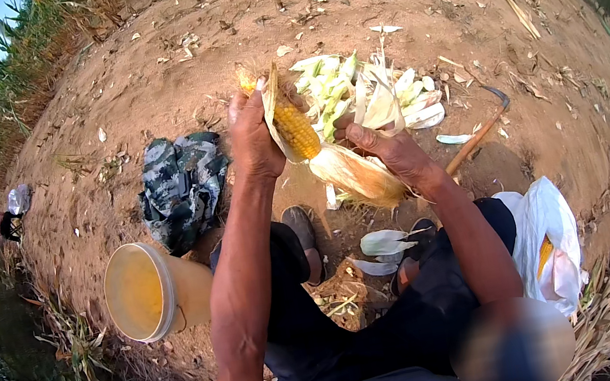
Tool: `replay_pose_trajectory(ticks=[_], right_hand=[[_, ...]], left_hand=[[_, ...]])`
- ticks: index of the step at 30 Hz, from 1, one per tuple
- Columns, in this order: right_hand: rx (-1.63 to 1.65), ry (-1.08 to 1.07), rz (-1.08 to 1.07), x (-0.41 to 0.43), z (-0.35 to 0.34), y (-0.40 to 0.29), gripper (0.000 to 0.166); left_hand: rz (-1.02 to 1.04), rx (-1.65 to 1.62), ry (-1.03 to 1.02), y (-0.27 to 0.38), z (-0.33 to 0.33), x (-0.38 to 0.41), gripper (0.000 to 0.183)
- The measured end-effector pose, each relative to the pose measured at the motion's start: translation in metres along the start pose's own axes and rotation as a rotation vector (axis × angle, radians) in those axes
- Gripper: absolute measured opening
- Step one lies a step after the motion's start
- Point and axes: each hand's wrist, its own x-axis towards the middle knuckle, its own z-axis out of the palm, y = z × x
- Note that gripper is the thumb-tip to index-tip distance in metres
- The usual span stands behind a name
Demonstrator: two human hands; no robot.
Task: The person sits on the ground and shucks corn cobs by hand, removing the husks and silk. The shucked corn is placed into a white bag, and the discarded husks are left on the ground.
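A partly husked ear of corn (296, 129) slants in front of me, its yellow kernels bare along one side. My left hand (257, 138) grips its upper end, where a dry leaf of husk still covers the side near my palm. Pale brown husk (357, 175) hangs from the lower end of the ear, towards my right knee. Dry husk strips (377, 99) are between the fingers of my right hand (381, 147), to the right of the ear. Behind both hands, a heap of pale green husks (326, 81) lies on the soil.
Right of the heap lies a sickle with a wooden handle (475, 139). A white sack (548, 216) holding a corn ear (544, 256) stands by my right leg. At left are a plastic bucket (167, 289) and a camouflage garment (180, 187). Loose husks (384, 242) lie between my shoes.
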Motion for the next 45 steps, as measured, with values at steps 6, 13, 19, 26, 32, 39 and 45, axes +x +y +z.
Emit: replay_pose_trajectory(ticks=[6, 13, 19, 26, 32, 39, 45], right_hand=[[-0.053, -0.180, -0.148, -0.001, 0.032, -0.010, 0.073], [-0.592, -0.266, -0.242, -0.007, 0.029, -0.008, 0.032], [-0.742, -0.261, -0.507, -0.011, 0.023, 0.007, 0.019], [-0.905, -0.408, -0.448, -0.016, 0.020, 0.005, 0.026], [-0.968, -0.411, -0.439, -0.023, 0.025, 0.014, 0.035], [-0.286, -0.283, -0.096, -0.021, 0.021, 0.018, 0.056], [-0.020, -0.235, 0.211, -0.026, 0.026, -0.001, 0.072]], left_hand=[[-0.031, -0.114, 0.040, -0.018, 0.014, -0.005, 0.032], [-0.313, -0.169, 0.174, -0.013, 0.014, -0.004, 0.044], [-0.424, -0.056, 0.090, -0.029, -0.005, 0.006, 0.039], [-0.636, -0.028, 0.011, -0.032, -0.011, 0.005, 0.040], [-0.664, -0.003, -0.010, -0.030, -0.002, -0.001, 0.039], [-0.406, 0.011, 0.082, -0.023, 0.012, -0.001, 0.046], [-0.327, -0.014, 0.066, -0.022, 0.017, -0.006, 0.048]])
